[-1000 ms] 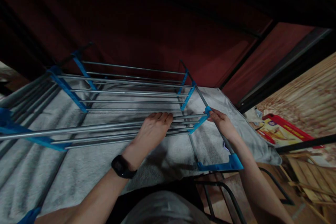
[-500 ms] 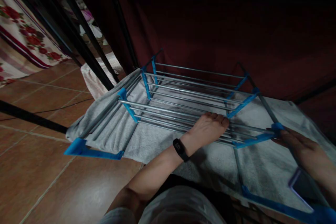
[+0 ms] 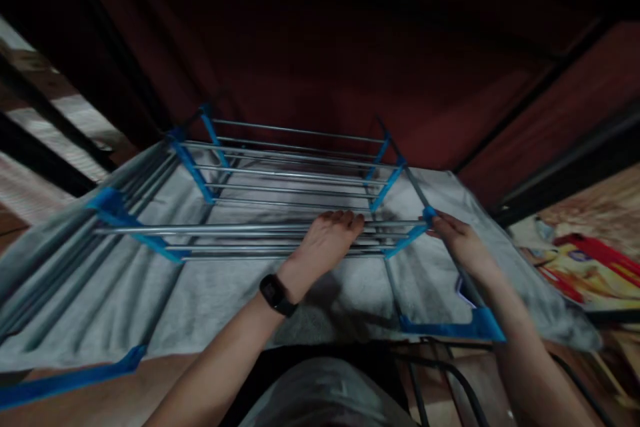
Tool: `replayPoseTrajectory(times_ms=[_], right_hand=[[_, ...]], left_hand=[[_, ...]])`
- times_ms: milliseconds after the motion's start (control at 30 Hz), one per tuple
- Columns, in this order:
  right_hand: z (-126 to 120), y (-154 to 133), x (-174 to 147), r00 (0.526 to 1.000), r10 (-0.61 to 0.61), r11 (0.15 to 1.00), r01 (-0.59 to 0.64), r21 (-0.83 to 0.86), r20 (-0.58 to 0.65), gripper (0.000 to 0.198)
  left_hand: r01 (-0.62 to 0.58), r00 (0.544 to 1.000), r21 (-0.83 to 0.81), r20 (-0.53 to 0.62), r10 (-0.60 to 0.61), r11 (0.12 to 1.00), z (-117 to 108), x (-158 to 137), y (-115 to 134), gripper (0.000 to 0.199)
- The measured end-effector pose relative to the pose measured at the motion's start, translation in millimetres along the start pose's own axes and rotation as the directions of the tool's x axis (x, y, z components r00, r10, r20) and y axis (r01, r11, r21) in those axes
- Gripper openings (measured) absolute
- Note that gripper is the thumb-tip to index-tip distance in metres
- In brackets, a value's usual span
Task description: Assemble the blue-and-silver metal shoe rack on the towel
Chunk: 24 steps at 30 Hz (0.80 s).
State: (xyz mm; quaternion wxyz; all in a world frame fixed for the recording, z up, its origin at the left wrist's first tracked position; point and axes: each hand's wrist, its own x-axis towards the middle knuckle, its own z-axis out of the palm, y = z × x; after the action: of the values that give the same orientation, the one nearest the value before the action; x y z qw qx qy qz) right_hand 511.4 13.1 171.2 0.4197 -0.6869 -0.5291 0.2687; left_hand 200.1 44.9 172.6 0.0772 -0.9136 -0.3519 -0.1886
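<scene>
A rack of grey metal rods with blue plastic end pieces lies on a grey cloth. My left hand, with a black watch on its wrist, is closed over the front group of rods near their right part. At the right end of those rods, my right hand grips the blue connector where it meets a side tube. The undersides of my left fingers are hidden. Partly behind my right forearm, a phone-like flat object lies on the cloth.
The grey towel-like cloth covers the surface under the rack. A dark red curtain hangs behind it, with dark bars at the left. A red and yellow package lies at the right, and black metal tubing shows below.
My view has swung to the right, so the rack appears further left and the package has come into sight. Both hands keep their places on the rack.
</scene>
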Motion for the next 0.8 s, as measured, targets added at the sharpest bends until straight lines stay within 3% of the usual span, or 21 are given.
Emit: replayPoseTrajectory(times_ms=[267,600,800], right_hand=[[1,-8,9,0.986,0.033,0.997,-0.042,0.057,0.163,0.057],[-6,-12,8,0.977,0.014,1.0,-0.013,-0.003,0.214,0.043],[-7,-9,6,0.975,0.023,0.994,-0.046,0.1,0.22,0.041]], left_hand=[[0.034,0.997,0.031,0.063,-0.036,0.999,4,6,2,0.033],[0.032,0.996,-0.004,0.084,-0.032,0.999,2,9,-3,0.031],[0.034,0.993,-0.037,0.116,-0.03,0.999,-1,11,-3,0.028]])
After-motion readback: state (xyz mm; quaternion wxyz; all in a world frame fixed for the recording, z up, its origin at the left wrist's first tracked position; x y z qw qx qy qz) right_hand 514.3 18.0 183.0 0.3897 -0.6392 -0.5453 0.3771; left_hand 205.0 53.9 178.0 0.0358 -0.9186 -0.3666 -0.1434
